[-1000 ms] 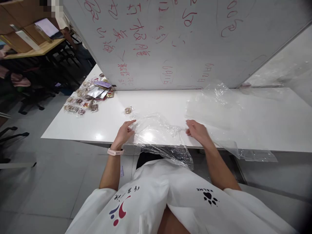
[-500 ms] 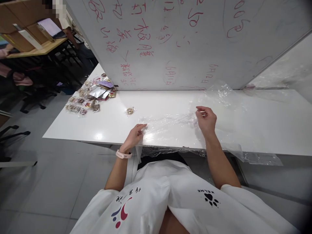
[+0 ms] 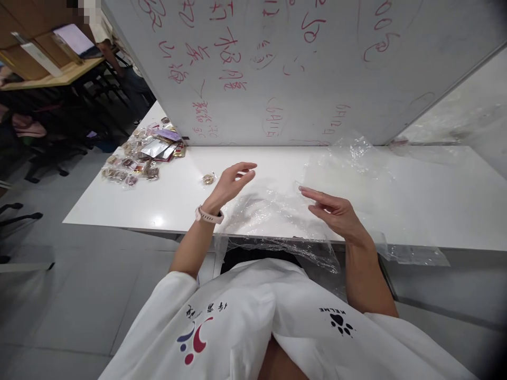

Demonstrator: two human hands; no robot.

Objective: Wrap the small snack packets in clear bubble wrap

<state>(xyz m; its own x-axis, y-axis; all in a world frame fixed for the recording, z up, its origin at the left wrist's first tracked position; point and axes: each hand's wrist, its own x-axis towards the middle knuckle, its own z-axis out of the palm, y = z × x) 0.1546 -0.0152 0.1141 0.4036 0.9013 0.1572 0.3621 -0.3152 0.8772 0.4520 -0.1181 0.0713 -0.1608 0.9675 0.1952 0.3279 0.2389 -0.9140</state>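
Left grip (image 3: 228, 184): released; thumb and fingers parted, no film seen between them, raised above the film's left side. Right grip (image 3: 336, 212): also released, thumb apart from forefinger; fingertips at the film's right margin, contact cannot be told.

Clear film (image 3: 265, 211): lies between and below the hands, wrinkled, on the front of the worktop (image 3: 114, 206); near part droops over the front edge toward the lap.

Progress (judged): film is spread out but neither flat nor folded, and no packet is visible in it, so the handling looks unfinished. Small wrapped packet (image 3: 208, 179) lies apart from the film, just beside the left wrist. Heap of packets (image 3: 137, 163) at the worktop's left end, well apart. Second clear film (image 3: 354, 153) to the right, near the whiteboard (image 3: 309, 105).

Change vs. half a second ago: film was then drawn into a narrow strip between the hands, right grip at its bunched end; now slacker and wider. Left grip now farther toward the whiteboard, right grip nearer the body. Small packet and heap unchanged.
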